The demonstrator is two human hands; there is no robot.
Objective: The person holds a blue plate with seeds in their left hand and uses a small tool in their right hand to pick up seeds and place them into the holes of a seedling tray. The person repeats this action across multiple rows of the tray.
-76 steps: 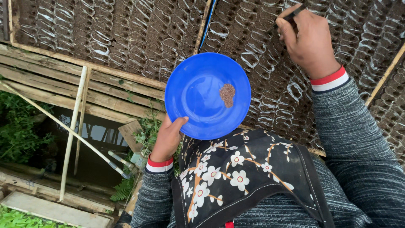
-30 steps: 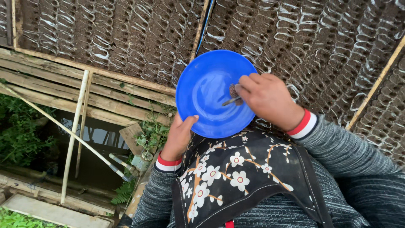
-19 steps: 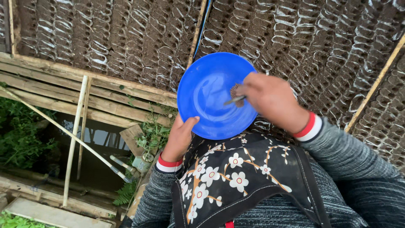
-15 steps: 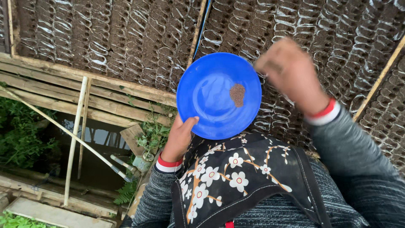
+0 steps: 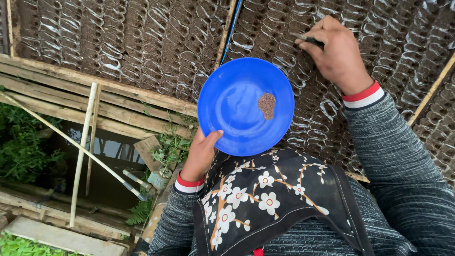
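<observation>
My left hand (image 5: 200,156) grips the near rim of a round blue plate (image 5: 232,114), thumb on top. A small brown heap of seeds (image 5: 267,105) lies on the plate, right of its middle. My right hand (image 5: 334,52) is stretched out beyond the plate and pinches a thin dark stick (image 5: 307,39), whose tip points left over the soil-filled plastic seedling bags (image 5: 156,42). The bags stand in tight rows, each with a small hole in the soil.
Bamboo and wooden rails (image 5: 95,102) edge the bed on the left, with a blue pipe (image 5: 233,26) between two beds. Below left are dark water (image 5: 102,161), loose poles (image 5: 80,151) and green plants (image 5: 21,142). A black flowered apron (image 5: 270,199) covers my front.
My right hand was dipping the stick into the seed heap on the plate; it has since swung up and out to the bags. The left hand and plate stayed nearly still.
</observation>
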